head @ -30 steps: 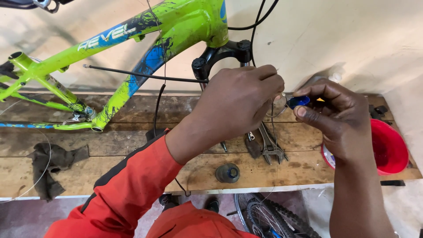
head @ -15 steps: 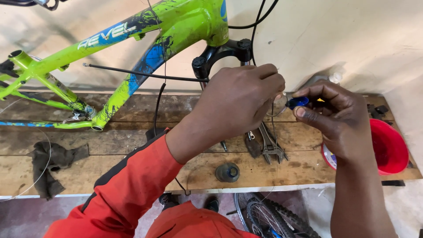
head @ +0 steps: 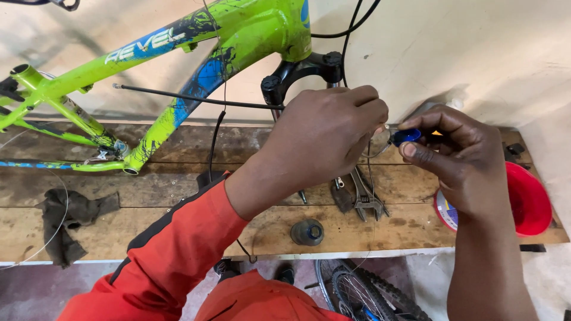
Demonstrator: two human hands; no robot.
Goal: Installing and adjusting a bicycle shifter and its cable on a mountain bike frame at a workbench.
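My left hand (head: 324,134), in an orange sleeve, is closed in a fist in front of the black fork crown (head: 300,74) of a lime-green and blue bicycle frame (head: 178,56); its fingertips pinch a thin cable (head: 380,142). Just to its right, my right hand (head: 461,157) pinches a small blue part (head: 407,136) between thumb and forefinger, close to the left fingertips. What the left fist encloses is hidden.
A wooden bench (head: 178,208) carries an adjustable wrench (head: 364,196), a small dark round cap (head: 307,232), a dark rag (head: 68,223) and a red bowl (head: 526,199). A bicycle wheel (head: 363,294) lies below. A black cable (head: 196,98) crosses the frame.
Both hands stay together at the fork; the fingers shift only slightly around the cable and blue part.
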